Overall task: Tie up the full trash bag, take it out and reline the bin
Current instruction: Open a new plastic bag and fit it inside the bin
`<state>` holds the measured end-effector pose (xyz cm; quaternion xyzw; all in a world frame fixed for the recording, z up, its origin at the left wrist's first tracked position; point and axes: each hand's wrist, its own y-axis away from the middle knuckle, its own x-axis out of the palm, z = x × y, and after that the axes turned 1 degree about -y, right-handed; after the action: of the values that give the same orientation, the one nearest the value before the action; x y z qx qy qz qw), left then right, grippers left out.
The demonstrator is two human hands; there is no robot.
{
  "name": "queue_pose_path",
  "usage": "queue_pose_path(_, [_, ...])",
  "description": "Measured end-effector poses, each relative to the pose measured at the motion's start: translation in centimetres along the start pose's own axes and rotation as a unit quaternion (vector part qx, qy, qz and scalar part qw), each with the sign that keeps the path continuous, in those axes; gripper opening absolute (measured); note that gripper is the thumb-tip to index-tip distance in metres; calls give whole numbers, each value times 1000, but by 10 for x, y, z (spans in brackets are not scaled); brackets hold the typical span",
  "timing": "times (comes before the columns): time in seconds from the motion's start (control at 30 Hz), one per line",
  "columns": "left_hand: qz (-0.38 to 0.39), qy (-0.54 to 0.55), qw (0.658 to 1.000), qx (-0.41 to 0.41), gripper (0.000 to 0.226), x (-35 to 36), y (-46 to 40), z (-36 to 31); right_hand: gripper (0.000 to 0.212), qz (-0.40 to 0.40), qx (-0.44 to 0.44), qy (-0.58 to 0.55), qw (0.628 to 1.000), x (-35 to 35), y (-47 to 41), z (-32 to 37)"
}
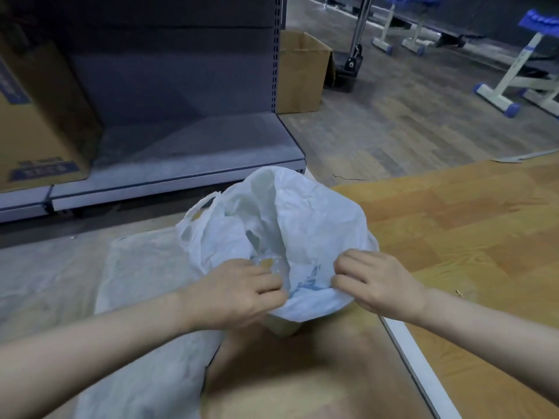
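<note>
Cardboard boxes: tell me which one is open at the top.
The box on the floor right of the shelf; its flaps stand up. The left box sits on the shelf.

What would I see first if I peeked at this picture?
A crinkly white plastic bag puffs open in the middle. The left hand and right hand pinch its near edge. A brown cardboard box sits on the grey shelf at far left.

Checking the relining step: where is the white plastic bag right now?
Low centre of the head view, the white plastic bag is gripped by the left hand and right hand, left of the wooden table.
</note>
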<state>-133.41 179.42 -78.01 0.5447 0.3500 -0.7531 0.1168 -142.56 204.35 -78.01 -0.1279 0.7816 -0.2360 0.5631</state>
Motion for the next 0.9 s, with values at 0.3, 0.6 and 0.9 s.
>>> queue_pose_path(0.3, [-88,-141,983,74,19,5,26,15,12,44,-92,15,995,6,-1,42])
queue_pose_path(0.6, [45,-157,985,-53,15,0,43,59,33,160,6,-49,986,16,-22,56])
queue_pose_path(0.9, [41,-51,977,-202,55,-12,6,41,44,272,448,-305,795,26,-177,-5])
